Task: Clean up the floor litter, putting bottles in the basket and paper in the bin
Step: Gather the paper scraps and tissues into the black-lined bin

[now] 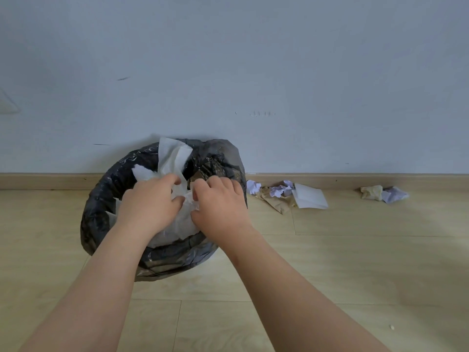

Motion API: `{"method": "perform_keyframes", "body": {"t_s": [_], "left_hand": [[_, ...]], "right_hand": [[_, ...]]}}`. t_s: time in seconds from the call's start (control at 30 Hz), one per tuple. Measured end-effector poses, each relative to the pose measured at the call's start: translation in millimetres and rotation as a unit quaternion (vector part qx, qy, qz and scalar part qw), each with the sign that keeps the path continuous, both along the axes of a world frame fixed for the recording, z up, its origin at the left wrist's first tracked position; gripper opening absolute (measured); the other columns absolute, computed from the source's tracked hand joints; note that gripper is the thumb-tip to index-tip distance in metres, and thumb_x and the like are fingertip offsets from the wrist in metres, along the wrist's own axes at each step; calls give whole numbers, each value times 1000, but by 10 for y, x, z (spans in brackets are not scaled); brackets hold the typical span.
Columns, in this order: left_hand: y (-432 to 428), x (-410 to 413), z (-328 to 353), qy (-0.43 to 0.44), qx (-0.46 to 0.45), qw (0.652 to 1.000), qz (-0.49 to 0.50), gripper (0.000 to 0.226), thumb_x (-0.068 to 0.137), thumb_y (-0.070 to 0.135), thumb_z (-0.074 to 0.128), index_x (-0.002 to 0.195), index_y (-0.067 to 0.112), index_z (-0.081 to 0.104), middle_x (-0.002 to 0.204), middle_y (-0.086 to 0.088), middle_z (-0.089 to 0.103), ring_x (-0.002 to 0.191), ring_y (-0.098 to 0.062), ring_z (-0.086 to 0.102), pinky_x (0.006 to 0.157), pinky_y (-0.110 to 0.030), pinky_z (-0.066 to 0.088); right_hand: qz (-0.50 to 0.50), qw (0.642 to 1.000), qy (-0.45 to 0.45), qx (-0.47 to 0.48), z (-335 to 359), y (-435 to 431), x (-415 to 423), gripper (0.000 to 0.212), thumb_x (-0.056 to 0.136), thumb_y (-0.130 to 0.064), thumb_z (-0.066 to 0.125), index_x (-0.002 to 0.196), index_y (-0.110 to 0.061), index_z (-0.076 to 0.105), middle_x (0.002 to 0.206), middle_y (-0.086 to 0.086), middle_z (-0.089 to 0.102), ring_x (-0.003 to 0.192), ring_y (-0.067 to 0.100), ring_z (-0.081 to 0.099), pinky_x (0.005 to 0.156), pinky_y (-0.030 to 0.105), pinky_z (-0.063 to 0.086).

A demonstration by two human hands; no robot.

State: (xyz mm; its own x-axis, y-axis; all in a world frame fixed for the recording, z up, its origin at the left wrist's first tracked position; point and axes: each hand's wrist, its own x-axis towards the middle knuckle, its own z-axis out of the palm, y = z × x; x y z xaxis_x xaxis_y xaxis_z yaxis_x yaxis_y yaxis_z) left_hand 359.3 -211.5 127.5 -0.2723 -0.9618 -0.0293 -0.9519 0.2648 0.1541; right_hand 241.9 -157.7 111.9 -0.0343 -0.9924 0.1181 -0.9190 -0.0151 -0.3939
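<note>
Here, paper between both hands

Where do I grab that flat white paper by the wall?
Pinch the flat white paper at its near right corner, coming from the front: it lies nearly flat, crumpled scraps crowd its left side, and the wall blocks the back.
</note>
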Motion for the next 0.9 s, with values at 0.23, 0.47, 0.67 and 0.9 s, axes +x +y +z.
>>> {"method": "perform_keyframes", "body": {"t_s": [0.23,0.47,0.67,0.9], "left_hand": [[78,-289,197,156,-43,987,-24,31,94,20,46,123,21,57,119,-2,59,110,-23,53,89,-37,44],[257,-850,278,239,-84,961,-113,27,94,11,45,115,17,61,117,2,57,110,-14,50,83,-22,35],[382,-1227,163,292,-3,948,-126,30,95,7,42,113,20,62,117,5,57,97,-9,53,80,-21,40],[498,-1964,-167,352,135,923,-75,31,94,4,38,101,24,61,109,5,60,96,-12,56,70,-19,42]], "right_hand": [[-73,990,-117,-18,131,62,-322,20,89,-21,48,107,-14,55,110,4,54,107,25,42,88,33,30],[-157,970,-188,8,136,261,-831,21,91,-21,48,108,-14,58,112,4,57,105,24,51,89,39,43],[-215,940,-264,17,53,435,-1206,16,89,-22,52,101,-13,58,106,1,60,103,22,55,90,39,46],[-284,921,-263,38,-201,859,-1915,22,91,-20,51,111,-14,58,118,0,57,95,11,46,74,22,33]]}}
